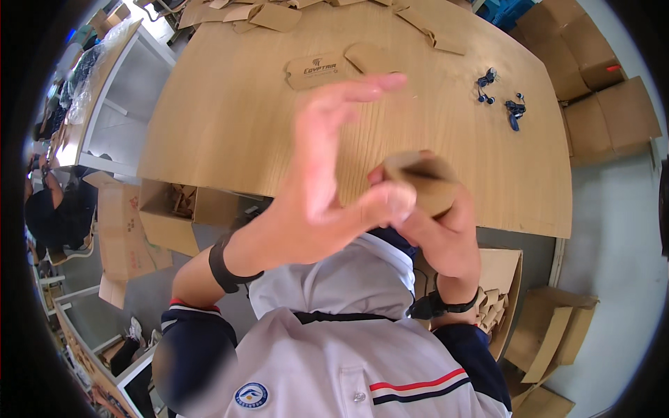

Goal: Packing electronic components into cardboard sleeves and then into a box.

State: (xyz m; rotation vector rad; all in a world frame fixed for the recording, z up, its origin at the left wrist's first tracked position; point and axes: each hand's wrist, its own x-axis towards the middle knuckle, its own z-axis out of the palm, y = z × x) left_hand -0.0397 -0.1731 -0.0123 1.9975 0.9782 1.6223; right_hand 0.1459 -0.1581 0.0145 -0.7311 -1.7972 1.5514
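My right hand (449, 237) is closed round a small brown cardboard sleeve (435, 198), held just over the table's near edge. The sleeve's dark upper opening faces up, and motion blurs it a little. My left hand (317, 167) is raised beside it with its fingers stretched forward and apart from the thumb. Its thumb tip reaches the sleeve and my right thumb; whether it presses on them I cannot tell. Beyond my left fingers, a flat printed cardboard sleeve (310, 71) lies on the wooden table (223, 125), next to another brown sleeve (366, 57).
Two bundles of dark wired earphones (486, 87) lie at the table's right. More cardboard sleeves (275, 17) are strewn along the far edge. Boxes of cardboard pieces stand below at left (167, 226) and right (516, 279). Stacked cartons (613, 118) line the right wall. A person (63, 209) sits far left.
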